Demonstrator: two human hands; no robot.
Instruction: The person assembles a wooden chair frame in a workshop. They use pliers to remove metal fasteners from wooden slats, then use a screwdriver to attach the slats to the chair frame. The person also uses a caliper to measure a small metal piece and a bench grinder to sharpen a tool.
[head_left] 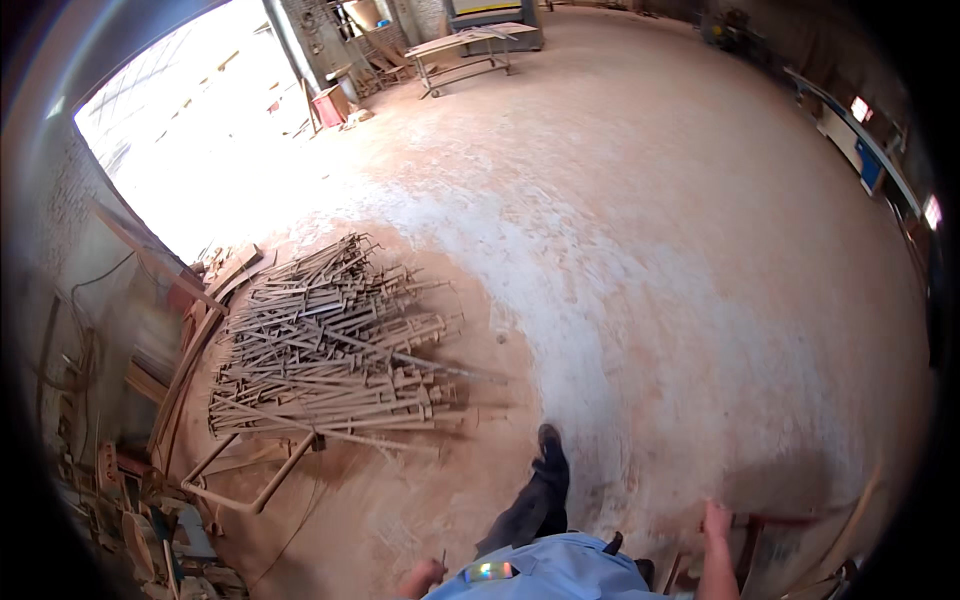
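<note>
My left hand [428, 571] shows at the lower edge beside my blue shirt, its fingers closed. A thin dark piece sticks up from it, too small to name. Out to the right, my right hand [716, 518] is closed in a fist. Right beside it a dark red bar [780, 520] runs away to the right; whether my fingers are around it I cannot tell. Ahead on the left lies a large heap of long metal bar clamps [330, 340], brown with dust. One dark-trousered leg [535, 500] is stretched forward on the floor.
A bent tube frame [255, 500] lies at the heap's near end. Boards [185, 370] lean along the left wall, with machinery [150, 540] nearer. A wheeled table [475, 45] stands far off before a bright doorway [200, 120]. A long blue-edged machine [860, 150] lines the right.
</note>
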